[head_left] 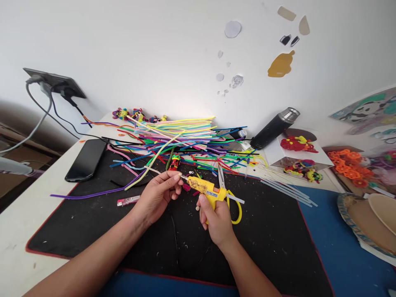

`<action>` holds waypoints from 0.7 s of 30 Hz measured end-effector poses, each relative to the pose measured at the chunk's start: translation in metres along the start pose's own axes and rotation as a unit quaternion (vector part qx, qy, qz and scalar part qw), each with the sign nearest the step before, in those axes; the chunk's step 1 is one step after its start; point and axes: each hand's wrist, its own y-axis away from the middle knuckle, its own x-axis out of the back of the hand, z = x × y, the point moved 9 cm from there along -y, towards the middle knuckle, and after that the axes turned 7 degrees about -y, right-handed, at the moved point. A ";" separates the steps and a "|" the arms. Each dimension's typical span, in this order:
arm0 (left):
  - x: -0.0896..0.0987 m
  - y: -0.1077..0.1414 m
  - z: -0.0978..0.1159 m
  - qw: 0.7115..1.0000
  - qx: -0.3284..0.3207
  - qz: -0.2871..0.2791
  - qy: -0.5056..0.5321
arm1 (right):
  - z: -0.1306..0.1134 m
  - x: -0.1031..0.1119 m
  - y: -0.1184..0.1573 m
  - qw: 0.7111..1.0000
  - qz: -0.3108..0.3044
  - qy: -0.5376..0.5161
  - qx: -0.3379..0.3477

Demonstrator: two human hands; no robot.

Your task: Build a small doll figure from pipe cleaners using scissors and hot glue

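Note:
My right hand is wrapped round the handle of a yellow glue gun, its nozzle pointing left and a translucent glue stick poking out behind. At the nozzle tip, my left hand is closed in a pinch; whatever its fingertips hold is too small to make out. Just beyond the nozzle lies a small red, green and yellow pipe-cleaner figure. Yellow-handled scissors lie partly behind the glue gun.
A pile of coloured pipe cleaners spans the back of the black mat. A phone and pink lighter lie left. Right are a black flask, loose glue sticks and a white box bearing red figures.

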 end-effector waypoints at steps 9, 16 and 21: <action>0.000 0.001 0.001 1.000 -0.001 0.001 -0.003 | -0.007 -0.003 0.000 1.000 -0.006 0.005 -0.021; -0.001 0.001 0.001 1.000 -0.002 0.002 -0.006 | -0.009 -0.003 0.001 0.999 -0.001 0.011 -0.031; 0.001 0.000 0.000 1.000 -0.003 0.001 -0.010 | -0.010 -0.003 0.002 0.999 -0.002 0.017 -0.032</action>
